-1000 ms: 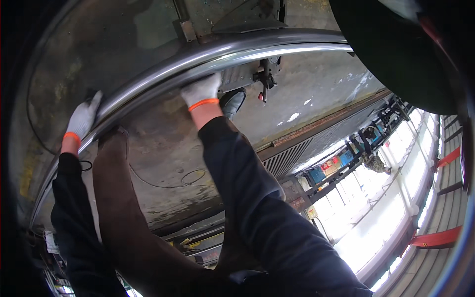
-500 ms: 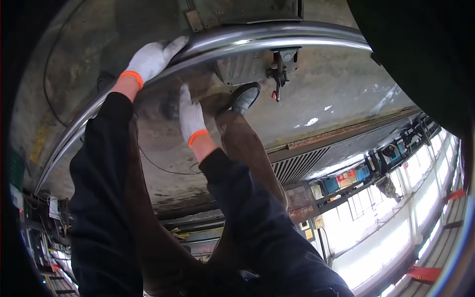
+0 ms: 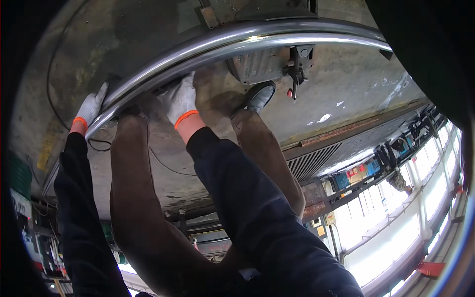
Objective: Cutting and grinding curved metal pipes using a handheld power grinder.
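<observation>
A pair of long, shiny curved metal tubes, lying side by side, arcs across the view from the upper right down to the left. My left hand, in a white knit glove with an orange cuff, is closed at their outer edge on the left; some of its fingers are hidden behind the metal. Just inside the curve is my right hand, gloved the same way, with its fingertips close under the tubes. Its fingers are partly blurred and hidden, so whether it touches them is unclear.
A dark clamp with a red-tipped lever stands beside a metal plate under the tubes. My shoe rests close by on the worn metal surface. A slotted grating lies to the right. A thin cable runs at the left.
My left hand has slid down and left along the tubes. My right hand has moved up and slightly left to the inner side of the curve. The view has shifted a little.
</observation>
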The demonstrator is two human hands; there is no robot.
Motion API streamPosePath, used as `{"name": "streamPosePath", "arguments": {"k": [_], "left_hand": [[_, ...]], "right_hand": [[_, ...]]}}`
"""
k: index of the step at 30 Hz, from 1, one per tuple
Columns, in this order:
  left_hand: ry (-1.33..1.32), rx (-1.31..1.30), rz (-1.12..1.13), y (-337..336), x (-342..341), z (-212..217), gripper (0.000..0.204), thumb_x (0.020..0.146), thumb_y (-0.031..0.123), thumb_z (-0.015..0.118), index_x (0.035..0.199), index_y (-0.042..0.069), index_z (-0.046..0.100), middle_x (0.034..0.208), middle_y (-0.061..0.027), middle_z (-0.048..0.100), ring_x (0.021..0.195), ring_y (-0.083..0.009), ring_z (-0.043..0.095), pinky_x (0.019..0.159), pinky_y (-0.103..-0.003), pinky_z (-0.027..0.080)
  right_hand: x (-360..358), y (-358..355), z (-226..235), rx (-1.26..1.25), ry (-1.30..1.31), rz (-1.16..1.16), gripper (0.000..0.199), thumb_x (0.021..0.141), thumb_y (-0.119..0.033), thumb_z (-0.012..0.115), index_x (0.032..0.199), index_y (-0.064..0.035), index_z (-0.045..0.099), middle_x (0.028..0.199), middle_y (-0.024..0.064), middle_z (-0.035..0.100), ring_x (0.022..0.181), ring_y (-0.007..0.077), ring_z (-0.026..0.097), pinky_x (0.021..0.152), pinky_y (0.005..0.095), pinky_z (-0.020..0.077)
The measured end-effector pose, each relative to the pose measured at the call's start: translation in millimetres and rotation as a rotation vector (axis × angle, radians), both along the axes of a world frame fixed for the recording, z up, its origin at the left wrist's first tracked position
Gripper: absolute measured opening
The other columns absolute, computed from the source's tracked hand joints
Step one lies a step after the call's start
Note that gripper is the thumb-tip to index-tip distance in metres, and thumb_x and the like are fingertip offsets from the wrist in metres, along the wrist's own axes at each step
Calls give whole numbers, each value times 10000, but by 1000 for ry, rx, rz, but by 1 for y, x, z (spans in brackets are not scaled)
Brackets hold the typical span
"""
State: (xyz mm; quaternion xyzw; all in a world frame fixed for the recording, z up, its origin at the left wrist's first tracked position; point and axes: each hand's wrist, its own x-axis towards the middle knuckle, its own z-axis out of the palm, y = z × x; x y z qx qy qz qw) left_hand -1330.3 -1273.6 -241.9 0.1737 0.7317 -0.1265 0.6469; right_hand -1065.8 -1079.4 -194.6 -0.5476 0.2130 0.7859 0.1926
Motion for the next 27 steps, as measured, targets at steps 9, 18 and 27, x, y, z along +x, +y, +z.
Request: {"name": "streamPosePath", "arguments": {"k": [9,18,27], "left_hand": [[13,83,40,-84,-34,-40,1044,956,799,300,1345,-136,553,1292,-348,626,1279,-408,579,1122,-385,360],[4,66,137,-10,3,6,731,1064,599,268,1494,41,463,1339,-340,595,1297,-426,549,1106,-403,376],[-42,307,13,118,64,9,960,967,767,300,1398,-56,540,1295,-371,603,1269,-464,551,1104,-409,366]], "right_hand": [[-31,-43,-28,-160,74,-293,666,1061,-534,374,1552,-85,404,1623,86,380,1473,294,353,1230,414,275],[-12,11,1,-122,-43,-250,550,1066,-497,380,1443,-123,521,1518,54,500,1378,251,463,1178,384,353],[37,80,25,249,-115,-64,733,1068,-608,346,1613,-119,299,1689,60,260,1523,269,294,1267,426,207]]}}
